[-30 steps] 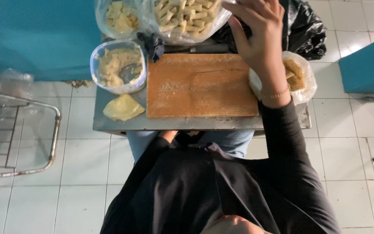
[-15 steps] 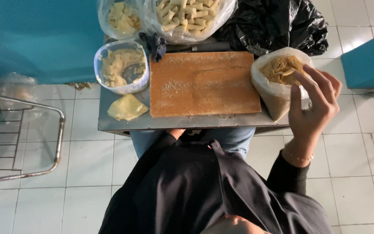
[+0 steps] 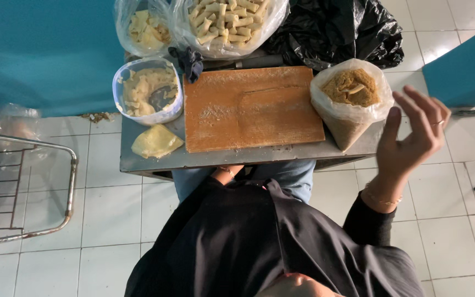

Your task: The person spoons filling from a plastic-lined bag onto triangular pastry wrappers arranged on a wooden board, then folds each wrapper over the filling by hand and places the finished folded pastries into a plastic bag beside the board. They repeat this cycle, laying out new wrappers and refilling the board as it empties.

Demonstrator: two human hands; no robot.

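My right hand [image 3: 413, 135] is raised to the right of the small metal table [image 3: 144, 163], fingers spread, holding nothing. It hovers just beside a clear bag of brown crumbly filling [image 3: 352, 91] at the table's right end. My left hand [image 3: 226, 173] is mostly hidden under the table's front edge, resting near my lap; its fingers cannot be seen. A floured wooden board [image 3: 251, 107] lies bare in the table's middle. A folded pale wrapper [image 3: 156, 142] lies at the front left.
A clear tub of pale dough pieces [image 3: 148, 91] stands left of the board. Two clear bags, one of rolled pastries [image 3: 229, 22] and one of pale sheets [image 3: 144, 27], sit at the back. A black plastic bag [image 3: 339, 30] is back right. A metal rack [image 3: 23, 192] stands left.
My right hand has come back from the rolled-pastry bag at the rear, passed the brown filling bag, and now hangs open off the table's right side.
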